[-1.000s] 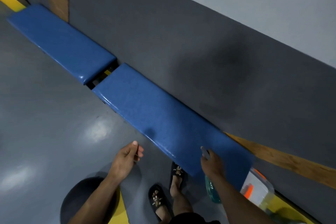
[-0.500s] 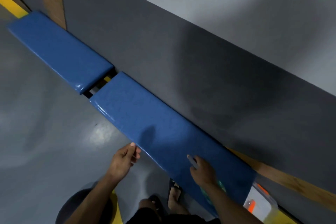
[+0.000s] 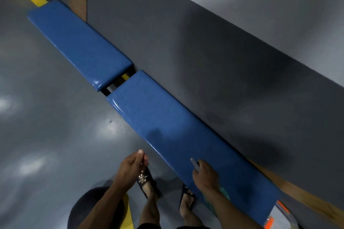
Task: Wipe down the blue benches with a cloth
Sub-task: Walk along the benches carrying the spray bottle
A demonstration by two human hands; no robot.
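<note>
Two blue benches run diagonally along the dark grey wall (image 3: 232, 80): far worktop (image 3: 78, 42) at upper left of frame, near worktop (image 3: 186, 135) from centre to lower right, small gap between them. Left hand (image 3: 130, 169) at bottom centre, over the grey floor (image 3: 46, 135) just beside the near worktop's front edge, fingers curled in loosely, nothing visibly held. Right hand (image 3: 206, 174) at lower right over the near worktop, grip curled round a thin pale object sticking up past the knuckles; can't tell what it is. Something teal (image 3: 224, 192) shows beside the right wrist, maybe the cloth, can't tell. Two feet in dark sandals (image 3: 147, 184) on the floor below the hands. Clear container with orange part (image 3: 279, 217) at the worktop's lower right end.
</note>
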